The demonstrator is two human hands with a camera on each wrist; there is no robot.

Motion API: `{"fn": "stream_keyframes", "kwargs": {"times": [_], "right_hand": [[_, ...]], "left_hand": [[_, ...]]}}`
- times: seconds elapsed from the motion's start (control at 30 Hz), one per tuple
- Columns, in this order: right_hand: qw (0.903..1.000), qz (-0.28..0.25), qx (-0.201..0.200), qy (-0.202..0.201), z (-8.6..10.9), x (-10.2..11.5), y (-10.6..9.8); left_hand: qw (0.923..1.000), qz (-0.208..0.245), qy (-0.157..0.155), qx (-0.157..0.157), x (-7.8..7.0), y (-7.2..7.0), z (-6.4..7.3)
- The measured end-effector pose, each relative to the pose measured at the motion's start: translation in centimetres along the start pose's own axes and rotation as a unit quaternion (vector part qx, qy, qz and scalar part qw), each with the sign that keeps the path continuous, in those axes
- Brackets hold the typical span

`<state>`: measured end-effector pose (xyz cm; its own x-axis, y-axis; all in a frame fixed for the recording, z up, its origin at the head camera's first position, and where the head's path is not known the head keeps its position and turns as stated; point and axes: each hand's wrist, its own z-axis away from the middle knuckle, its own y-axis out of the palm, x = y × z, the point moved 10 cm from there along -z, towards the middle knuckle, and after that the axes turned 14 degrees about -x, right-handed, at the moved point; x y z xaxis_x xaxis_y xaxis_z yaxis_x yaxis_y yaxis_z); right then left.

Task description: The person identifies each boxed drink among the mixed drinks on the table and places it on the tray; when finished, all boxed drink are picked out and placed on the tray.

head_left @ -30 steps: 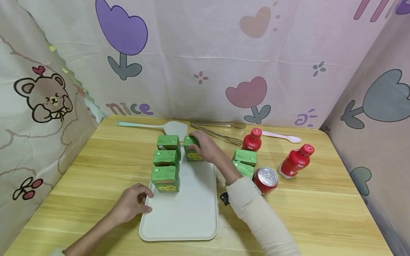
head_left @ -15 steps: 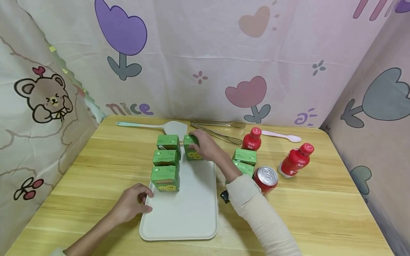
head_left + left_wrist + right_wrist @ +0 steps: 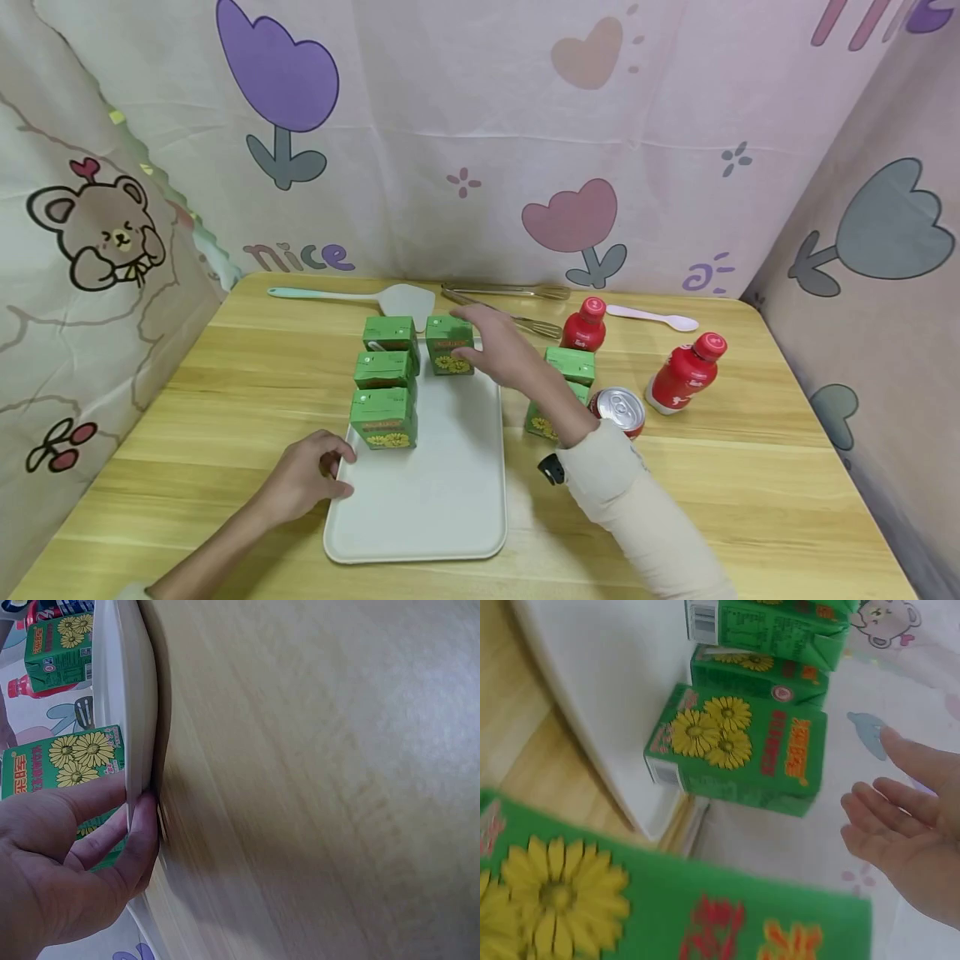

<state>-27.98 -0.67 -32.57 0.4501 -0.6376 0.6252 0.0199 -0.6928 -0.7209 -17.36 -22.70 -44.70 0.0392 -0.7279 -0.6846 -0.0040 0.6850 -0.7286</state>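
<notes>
My left hand (image 3: 303, 475) holds the left rim of a white tray (image 3: 427, 508); in the left wrist view thumb and fingers pinch the tray's edge (image 3: 139, 712). Three green drink cartons with yellow flowers (image 3: 384, 417) stand in a column along the tray's left side. At the back right of the tray stands another green drink carton (image 3: 450, 354). My right hand (image 3: 504, 346) is just right of it, fingers relaxed and holding nothing. In the right wrist view a gap shows between that hand (image 3: 919, 817) and the carton (image 3: 735, 754).
Right of the tray stand two more green cartons (image 3: 572, 367), a red can (image 3: 621, 412) and two red bottles (image 3: 583, 327), (image 3: 684, 375). Along the back lie a white spatula (image 3: 405, 302), metal tongs (image 3: 517, 317) and a pink spoon (image 3: 652, 317). A patterned cloth (image 3: 450, 100) hangs behind the table.
My right hand has let go of the back right carton and moved slightly right, away from it. The carton stays on the tray. The left hand keeps its hold.
</notes>
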Motion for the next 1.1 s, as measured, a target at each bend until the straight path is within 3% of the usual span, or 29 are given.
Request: {"fn": "stream_keyframes", "kwargs": {"times": [0.23,0.6,0.9,1.1], "right_hand": [[0.9997,-0.021,-0.011,0.001,1.9,-0.6,-2.3],[0.9994,-0.001,-0.032,-0.016,5.0,-1.4,-5.7],[0.9998,0.011,-0.006,0.017,8.0,-4.5,-6.9],[0.9989,0.043,-0.012,0.012,9.2,-5.7,-7.5]], "left_hand": [[1.0,-0.002,-0.002,0.0,0.1,0.0,0.0],[1.0,-0.006,-0.003,0.004,0.2,0.1,0.0],[1.0,-0.005,-0.003,0.006,0.1,0.1,0.0],[1.0,-0.002,-0.003,0.006,0.2,0.0,0.0]]}}
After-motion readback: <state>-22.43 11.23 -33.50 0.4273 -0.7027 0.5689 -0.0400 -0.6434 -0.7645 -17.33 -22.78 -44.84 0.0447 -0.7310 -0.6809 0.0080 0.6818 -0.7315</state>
